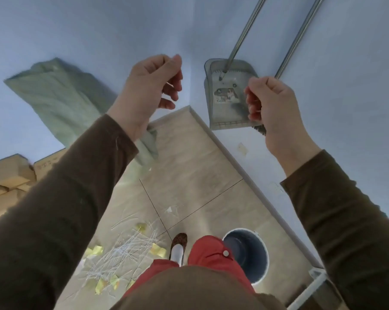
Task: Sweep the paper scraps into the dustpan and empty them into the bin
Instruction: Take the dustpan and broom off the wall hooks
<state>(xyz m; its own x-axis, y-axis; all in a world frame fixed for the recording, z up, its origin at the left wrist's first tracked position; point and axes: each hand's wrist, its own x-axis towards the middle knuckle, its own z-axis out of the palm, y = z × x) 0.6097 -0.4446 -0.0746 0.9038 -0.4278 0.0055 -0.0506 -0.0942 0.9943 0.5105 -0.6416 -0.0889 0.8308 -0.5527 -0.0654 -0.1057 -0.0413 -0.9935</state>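
White paper strips and yellow scraps (131, 249) lie scattered on the beige tiled floor by my left foot. A grey dustpan (229, 95) on a long metal handle leans in the corner of the blue walls. Beside it stands the broom; its handle (301, 36) shows and its head is mostly hidden behind my right hand. A round dark bin (251, 253) stands open on the floor to the right of my legs. My left hand (149, 90) and my right hand (271, 108) are raised in front of me, fingers curled, holding nothing.
A pale green cloth (61, 101) hangs on the left wall down to the floor. Torn cardboard boxes (10, 180) sit at the left. A white frame (316, 285) stands at the lower right along the wall's skirting.
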